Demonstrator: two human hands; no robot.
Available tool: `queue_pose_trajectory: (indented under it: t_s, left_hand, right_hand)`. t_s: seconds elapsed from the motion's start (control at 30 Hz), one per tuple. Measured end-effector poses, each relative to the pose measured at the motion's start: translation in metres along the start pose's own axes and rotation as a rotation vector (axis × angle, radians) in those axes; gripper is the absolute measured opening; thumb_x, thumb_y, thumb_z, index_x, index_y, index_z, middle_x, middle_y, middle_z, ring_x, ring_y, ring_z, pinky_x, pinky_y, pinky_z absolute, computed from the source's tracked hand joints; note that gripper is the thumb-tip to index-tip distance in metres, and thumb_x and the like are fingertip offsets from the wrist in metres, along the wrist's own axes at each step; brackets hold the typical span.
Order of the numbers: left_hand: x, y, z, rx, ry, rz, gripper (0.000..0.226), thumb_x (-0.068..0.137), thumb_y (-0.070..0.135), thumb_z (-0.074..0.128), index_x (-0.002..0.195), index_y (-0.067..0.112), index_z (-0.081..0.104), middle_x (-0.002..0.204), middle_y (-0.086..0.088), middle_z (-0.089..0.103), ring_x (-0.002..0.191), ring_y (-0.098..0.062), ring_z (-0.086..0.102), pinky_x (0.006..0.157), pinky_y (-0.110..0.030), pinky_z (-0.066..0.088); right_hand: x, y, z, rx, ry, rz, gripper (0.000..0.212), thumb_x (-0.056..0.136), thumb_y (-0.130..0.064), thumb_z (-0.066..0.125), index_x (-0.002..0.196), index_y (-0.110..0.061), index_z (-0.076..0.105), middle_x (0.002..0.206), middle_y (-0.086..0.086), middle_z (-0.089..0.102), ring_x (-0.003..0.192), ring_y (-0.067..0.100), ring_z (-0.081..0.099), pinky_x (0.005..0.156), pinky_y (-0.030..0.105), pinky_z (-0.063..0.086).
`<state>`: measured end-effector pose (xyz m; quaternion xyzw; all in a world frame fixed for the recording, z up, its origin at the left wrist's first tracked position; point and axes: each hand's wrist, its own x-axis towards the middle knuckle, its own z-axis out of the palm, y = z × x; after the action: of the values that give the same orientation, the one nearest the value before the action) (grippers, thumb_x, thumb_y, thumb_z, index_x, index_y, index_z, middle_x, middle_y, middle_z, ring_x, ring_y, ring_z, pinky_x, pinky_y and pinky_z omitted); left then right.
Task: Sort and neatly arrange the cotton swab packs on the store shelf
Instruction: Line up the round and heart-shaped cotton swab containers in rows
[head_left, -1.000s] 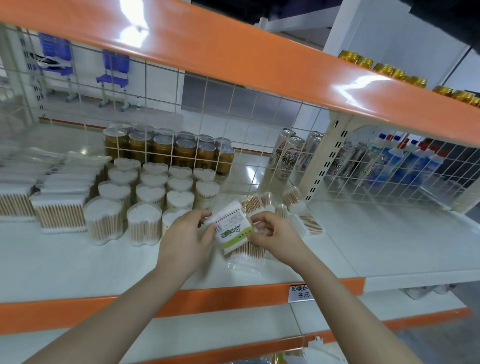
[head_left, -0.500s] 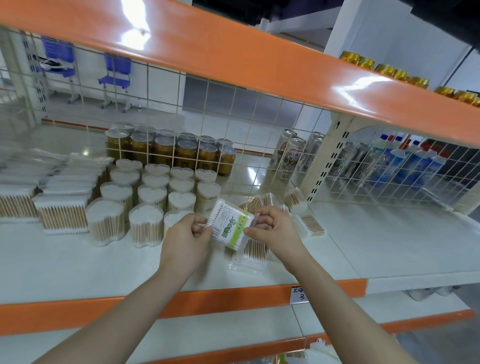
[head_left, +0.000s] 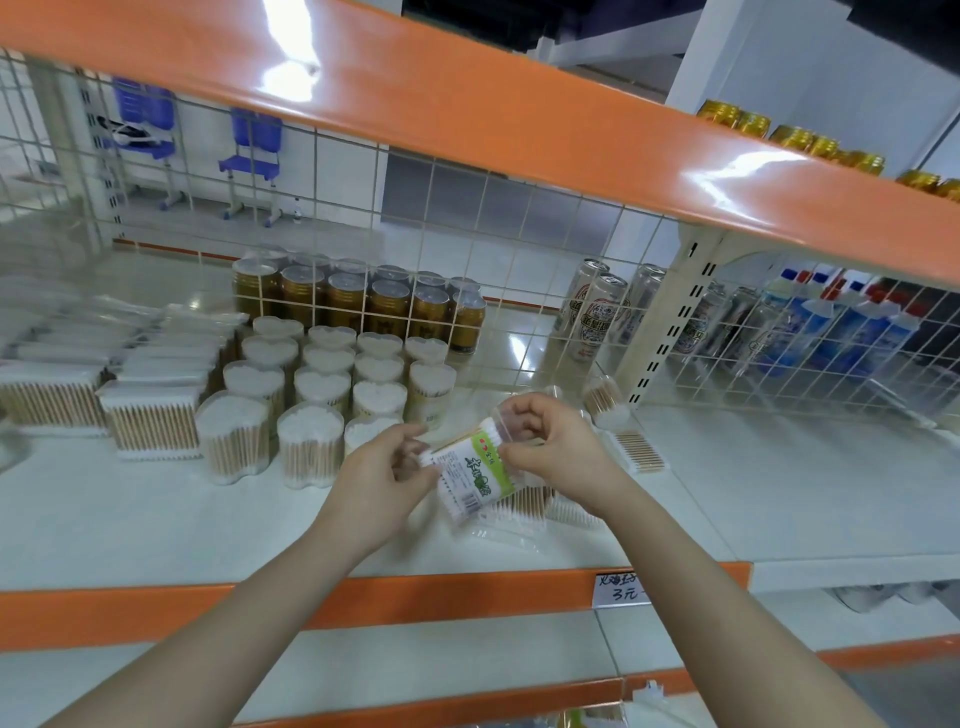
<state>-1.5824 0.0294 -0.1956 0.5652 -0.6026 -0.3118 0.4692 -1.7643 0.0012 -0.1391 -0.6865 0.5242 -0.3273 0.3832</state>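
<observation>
A clear bagged swab pack with a green label (head_left: 475, 475) is held tilted above the white shelf (head_left: 156, 509). My left hand (head_left: 376, 478) pinches its left edge, and my right hand (head_left: 556, 447) grips its upper right end. Under it lie loose bagged packs (head_left: 524, 512). To the left stand several heart-shaped swab tubs (head_left: 311, 441) in rows, and further left are square swab boxes (head_left: 153, 421). A flat swab pack (head_left: 639, 451) lies to the right of my right hand.
A wire grid (head_left: 467, 208) backs the shelf, with gold cans (head_left: 363, 299) and beer cans (head_left: 597, 312) behind it. A slotted upright post (head_left: 670, 322) stands at the right. An orange upper shelf (head_left: 467, 98) overhangs. A price tag (head_left: 621, 590) hangs on the front edge.
Both hands have turned the labelled pack, tilting its label the other way and keeping it lifted over the loose packs. My right hand has shifted to its upper end.
</observation>
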Motion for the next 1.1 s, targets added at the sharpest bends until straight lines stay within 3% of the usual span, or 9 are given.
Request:
queue_pose_trajectory:
  t_s: [0.1, 0.23, 0.3, 0.43, 0.57, 0.63, 0.77, 0.93, 1.1]
  left_hand:
    - [-0.001, 0.000, -0.002, 0.026, -0.051, 0.024, 0.026, 0.084, 0.008, 0.065, 0.109, 0.008, 0.066, 0.092, 0.002, 0.064, 0.078, -0.008, 0.058, 0.067, -0.003, 0.041]
    - [-0.004, -0.003, -0.003, 0.043, -0.039, 0.020, 0.017, 0.087, 0.009, 0.061, 0.102, 0.011, 0.070, 0.089, 0.001, 0.070, 0.083, -0.017, 0.065, 0.068, -0.011, 0.043]
    - [-0.005, -0.005, -0.004, 0.022, 0.005, -0.006, 0.016, 0.087, 0.008, 0.060, 0.099, 0.010, 0.070, 0.088, -0.002, 0.071, 0.084, -0.020, 0.064, 0.064, -0.007, 0.040]
    - [-0.007, -0.007, -0.003, -0.041, 0.073, -0.045, 0.014, 0.088, 0.007, 0.058, 0.095, 0.011, 0.069, 0.084, -0.005, 0.069, 0.078, -0.021, 0.061, 0.060, -0.008, 0.039]
    - [-0.008, -0.007, 0.000, -0.118, 0.097, -0.075, 0.012, 0.088, 0.005, 0.058, 0.091, 0.014, 0.065, 0.080, 0.004, 0.065, 0.073, -0.007, 0.057, 0.061, -0.003, 0.040]
    - [-0.008, -0.006, 0.002, -0.147, 0.094, -0.087, 0.012, 0.087, 0.004, 0.059, 0.095, 0.012, 0.062, 0.082, 0.000, 0.064, 0.074, -0.011, 0.057, 0.061, -0.002, 0.040]
    - [-0.009, -0.007, 0.006, -0.151, 0.079, -0.090, 0.019, 0.086, 0.004, 0.060, 0.103, 0.012, 0.059, 0.088, -0.011, 0.064, 0.080, -0.018, 0.058, 0.058, 0.000, 0.038]
    - [-0.011, -0.011, 0.009, -0.109, 0.033, -0.074, 0.021, 0.087, 0.007, 0.059, 0.099, 0.023, 0.054, 0.092, -0.019, 0.065, 0.091, -0.028, 0.060, 0.060, -0.001, 0.035]
    - [-0.011, -0.012, 0.009, -0.112, 0.011, -0.082, 0.021, 0.087, 0.009, 0.058, 0.101, 0.024, 0.054, 0.091, -0.021, 0.064, 0.092, -0.029, 0.060, 0.060, -0.004, 0.036]
  right_hand:
    - [0.003, -0.006, 0.001, -0.064, -0.037, -0.020, 0.029, 0.078, 0.003, 0.065, 0.101, -0.012, 0.059, 0.096, 0.008, 0.064, 0.082, 0.017, 0.057, 0.080, 0.035, 0.053]
    - [0.005, -0.009, 0.002, -0.061, -0.059, -0.038, 0.021, 0.081, -0.001, 0.066, 0.097, -0.015, 0.063, 0.086, -0.003, 0.063, 0.077, 0.009, 0.057, 0.076, 0.025, 0.052]
    - [0.004, -0.008, 0.002, -0.043, -0.085, -0.024, 0.020, 0.083, -0.003, 0.064, 0.098, -0.017, 0.065, 0.088, -0.004, 0.064, 0.079, 0.010, 0.059, 0.076, 0.023, 0.053]
    - [0.001, -0.002, 0.002, -0.062, -0.123, -0.016, 0.023, 0.086, -0.004, 0.061, 0.101, -0.020, 0.064, 0.093, -0.007, 0.066, 0.081, 0.009, 0.062, 0.081, 0.030, 0.052]
    - [-0.001, 0.000, 0.002, -0.097, -0.045, -0.003, 0.024, 0.085, -0.004, 0.061, 0.095, -0.026, 0.063, 0.103, 0.008, 0.067, 0.096, 0.034, 0.061, 0.088, 0.047, 0.051]
    - [-0.001, -0.002, 0.002, -0.079, -0.017, -0.003, 0.028, 0.086, -0.003, 0.060, 0.088, -0.031, 0.061, 0.106, 0.012, 0.066, 0.096, 0.033, 0.062, 0.087, 0.043, 0.052]
    - [0.002, -0.002, 0.002, -0.059, 0.011, -0.017, 0.028, 0.087, -0.006, 0.060, 0.088, -0.033, 0.060, 0.094, 0.021, 0.063, 0.075, 0.019, 0.053, 0.062, 0.020, 0.044]
    - [0.007, -0.001, 0.003, -0.040, 0.044, -0.038, 0.027, 0.087, -0.008, 0.060, 0.086, -0.034, 0.062, 0.082, 0.014, 0.062, 0.077, 0.021, 0.055, 0.075, 0.035, 0.049]
    - [0.009, -0.001, 0.004, -0.025, 0.043, -0.029, 0.020, 0.088, -0.007, 0.059, 0.091, -0.027, 0.063, 0.093, 0.010, 0.067, 0.078, 0.017, 0.059, 0.076, 0.029, 0.051]
